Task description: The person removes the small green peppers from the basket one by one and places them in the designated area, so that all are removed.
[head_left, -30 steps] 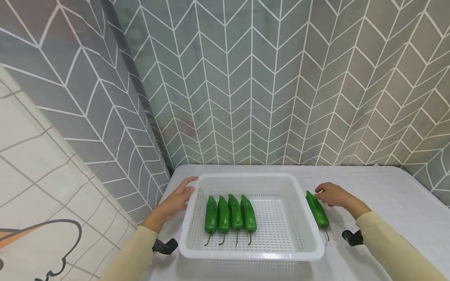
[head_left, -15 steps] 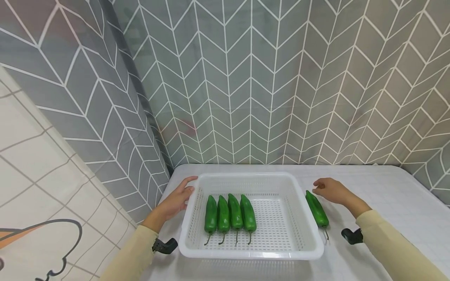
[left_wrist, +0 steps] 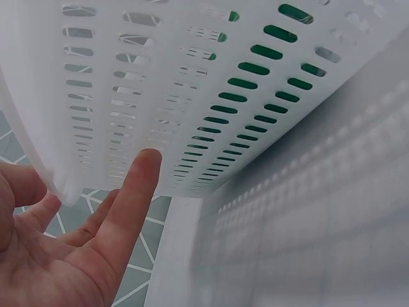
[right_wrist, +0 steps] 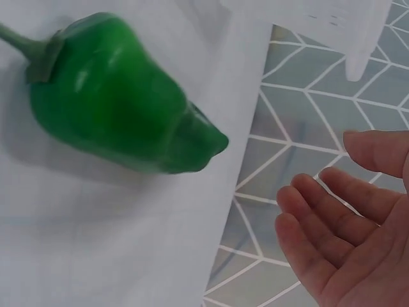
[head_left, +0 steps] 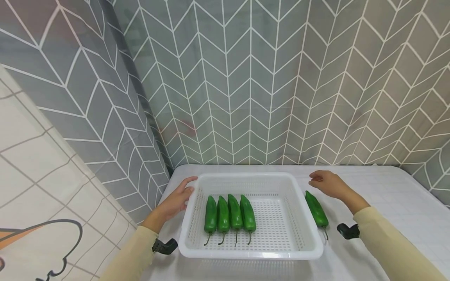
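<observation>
A white perforated plastic basket (head_left: 274, 255) holds several green peppers (head_left: 234, 212) lying side by side in its left half, stems toward the person. At the basket's left side, my left hand (head_left: 177, 201) has its fingers spread along the rim; in the left wrist view one straight fingertip (left_wrist: 151, 160) lies against the outer wall. Outside the right wall, another green pepper (head_left: 317, 210) rests on the table, stem toward the person. Above that pepper's far tip hovers my right hand (head_left: 328, 183), with fingers loosely bent and nothing between them, apart from the pepper in the right wrist view.
The table (head_left: 386, 195) has a white cover and extends to the right of the basket. Behind it hangs a grey curtain (head_left: 246, 97) with a white chevron pattern. White tiled material (head_left: 42, 164) stands close on the left.
My right hand has lifted off the loose pepper and moved away from the person, slightly left. The pepper stays on the table. My left hand and the basket keep their places.
</observation>
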A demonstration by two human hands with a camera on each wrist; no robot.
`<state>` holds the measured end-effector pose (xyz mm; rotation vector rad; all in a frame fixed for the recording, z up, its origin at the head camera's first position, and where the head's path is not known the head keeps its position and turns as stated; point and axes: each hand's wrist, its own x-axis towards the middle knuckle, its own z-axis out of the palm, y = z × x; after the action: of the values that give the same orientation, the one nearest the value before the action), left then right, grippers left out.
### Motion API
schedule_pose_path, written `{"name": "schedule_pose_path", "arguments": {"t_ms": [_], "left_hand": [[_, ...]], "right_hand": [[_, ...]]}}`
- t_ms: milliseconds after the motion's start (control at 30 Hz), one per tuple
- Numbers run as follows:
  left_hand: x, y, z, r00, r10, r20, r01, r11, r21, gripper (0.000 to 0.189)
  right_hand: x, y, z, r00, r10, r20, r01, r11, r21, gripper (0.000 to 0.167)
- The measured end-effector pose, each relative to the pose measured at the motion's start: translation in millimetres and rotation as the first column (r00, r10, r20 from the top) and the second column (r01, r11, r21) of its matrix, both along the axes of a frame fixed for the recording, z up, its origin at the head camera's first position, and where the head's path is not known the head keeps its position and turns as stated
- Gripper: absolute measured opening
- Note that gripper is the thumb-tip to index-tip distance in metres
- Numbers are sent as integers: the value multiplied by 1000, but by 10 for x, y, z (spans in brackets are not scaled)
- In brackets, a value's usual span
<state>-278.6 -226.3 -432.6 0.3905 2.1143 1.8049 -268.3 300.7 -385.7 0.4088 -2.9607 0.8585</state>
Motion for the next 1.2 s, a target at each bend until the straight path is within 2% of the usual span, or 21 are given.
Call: {"name": "schedule_pose_path", "arguments": {"t_ms": [933, 1200], "left_hand": [[11, -14, -10, 1000, -1, -10, 1, 1000, -7, 49], [4, -11, -22, 1000, -5, -9, 5, 1000, -2, 48]], "right_hand": [[10, -266, 406, 991, 44, -129, -47, 999, -18, 35], [-1, -353, 505, 986, 63, -151, -62, 998, 9, 35]]}}
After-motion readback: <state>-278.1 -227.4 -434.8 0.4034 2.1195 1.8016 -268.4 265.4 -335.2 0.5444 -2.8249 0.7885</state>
